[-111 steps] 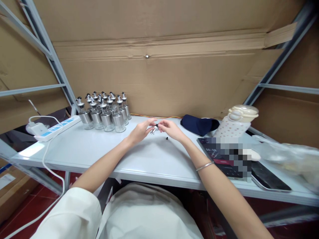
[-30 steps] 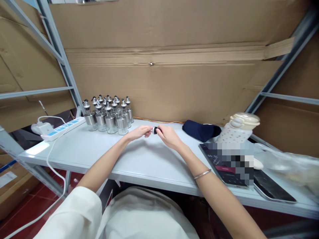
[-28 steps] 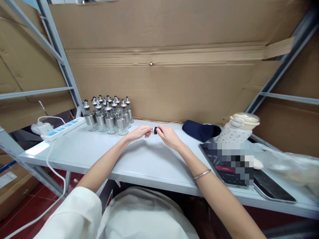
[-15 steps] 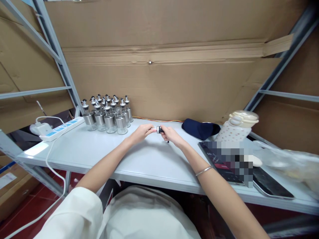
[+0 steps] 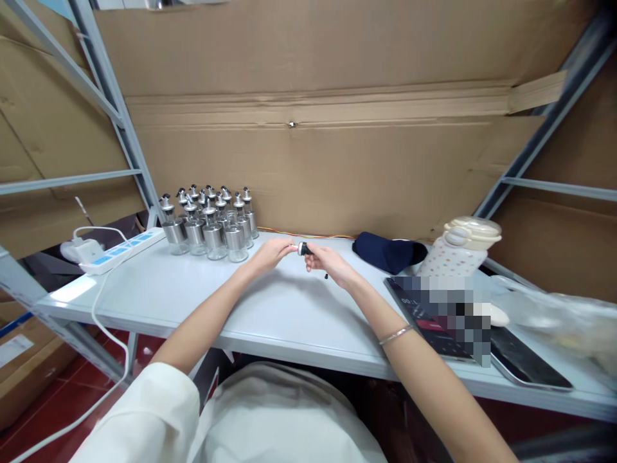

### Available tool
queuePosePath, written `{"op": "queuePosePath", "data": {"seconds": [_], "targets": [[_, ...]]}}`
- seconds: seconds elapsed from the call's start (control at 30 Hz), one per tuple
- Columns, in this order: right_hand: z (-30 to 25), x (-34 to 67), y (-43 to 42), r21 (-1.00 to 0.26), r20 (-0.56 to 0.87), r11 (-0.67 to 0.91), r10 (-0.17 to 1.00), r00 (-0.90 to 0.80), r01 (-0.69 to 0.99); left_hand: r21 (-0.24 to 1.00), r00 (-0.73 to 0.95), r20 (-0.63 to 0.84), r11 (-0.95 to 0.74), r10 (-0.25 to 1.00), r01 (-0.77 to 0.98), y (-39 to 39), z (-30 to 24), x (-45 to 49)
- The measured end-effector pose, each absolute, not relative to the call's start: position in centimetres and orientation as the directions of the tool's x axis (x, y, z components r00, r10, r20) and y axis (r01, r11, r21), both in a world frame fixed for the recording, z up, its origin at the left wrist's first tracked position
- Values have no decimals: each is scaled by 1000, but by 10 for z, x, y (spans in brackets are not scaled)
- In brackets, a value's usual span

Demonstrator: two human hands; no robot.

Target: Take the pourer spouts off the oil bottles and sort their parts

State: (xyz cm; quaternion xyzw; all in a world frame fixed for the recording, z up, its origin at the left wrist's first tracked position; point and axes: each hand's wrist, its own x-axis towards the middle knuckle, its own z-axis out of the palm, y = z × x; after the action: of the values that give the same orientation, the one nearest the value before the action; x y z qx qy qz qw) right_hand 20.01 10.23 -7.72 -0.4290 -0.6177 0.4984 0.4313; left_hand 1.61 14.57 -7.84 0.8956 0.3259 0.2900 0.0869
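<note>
The left hand (image 5: 270, 254) pinches the silver end of a small pourer top (image 5: 303, 249), while the right hand (image 5: 332, 265) is closed around its black part, so the piece is held between both hands, above the surface (image 5: 289, 315). A tiny black piece (image 5: 326, 276) is just below the right hand, and the glass bottles (image 5: 214, 238) with steel sleeves stand together upright, farther to the left, near the cardboard wall (image 5: 337, 173).

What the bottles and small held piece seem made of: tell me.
Bottles: probably glass, clear and glossy below. Their sleeves: likely steel, grey with satin sheen. Small piece: dull black end, perhaps rubber or plastic; shiny silvery end, metal or coated plastic.
</note>
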Motion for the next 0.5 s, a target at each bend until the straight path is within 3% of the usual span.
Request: {"op": "queuePosePath", "data": {"seconds": [0.1,0.2,0.33,0.5], "targets": [[-74,206,105,-970,178,204,967,-183,135,447,527,399,-661,750,603,151,-83,9],[-69,217,108,-947,279,284,959,-53,149,462,387,398,-546,832,699,160,-90,0],[-67,227,113,-925,356,333,928,112,181,426,274,426,-458,862,780,172,-103,-5],[-70,226,115,-910,377,340,917,132,235,341,255,413,-409,874,847,181,-121,1]]}}
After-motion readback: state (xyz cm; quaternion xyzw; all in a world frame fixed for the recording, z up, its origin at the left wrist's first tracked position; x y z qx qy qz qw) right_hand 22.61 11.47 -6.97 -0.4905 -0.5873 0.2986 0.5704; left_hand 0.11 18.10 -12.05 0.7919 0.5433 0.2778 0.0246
